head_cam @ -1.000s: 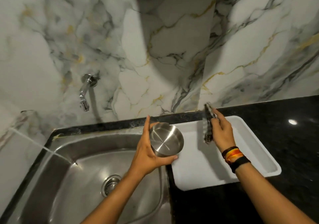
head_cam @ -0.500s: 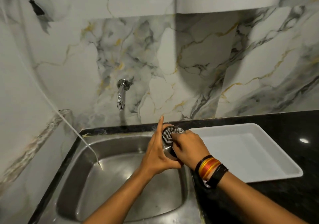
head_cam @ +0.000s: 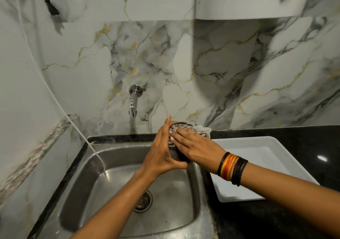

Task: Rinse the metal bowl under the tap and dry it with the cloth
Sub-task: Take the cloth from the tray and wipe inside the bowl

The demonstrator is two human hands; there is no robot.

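My left hand (head_cam: 161,152) grips the small metal bowl (head_cam: 177,156) from the left, holding it on its side above the sink's right rim. Most of the bowl is hidden between my hands. My right hand (head_cam: 197,148) lies flat over the bowl's mouth, fingers stretched out, pressing a black-and-white patterned cloth (head_cam: 201,131) into it. A corner of the cloth sticks out behind my right hand. The chrome tap (head_cam: 132,103) juts from the marble wall to the left of my hands, and no water runs from it.
The steel sink (head_cam: 103,165) with its drain (head_cam: 143,201) lies below my hands. A white tray (head_cam: 266,155) rests on the black counter (head_cam: 303,133) to the right. A thin white hose (head_cam: 60,108) runs down the left wall into the sink.
My right hand brought the cloth from over the tray to the bowl, and now lies flat on it with fingers spread. My view has tilted upward and pulled back.
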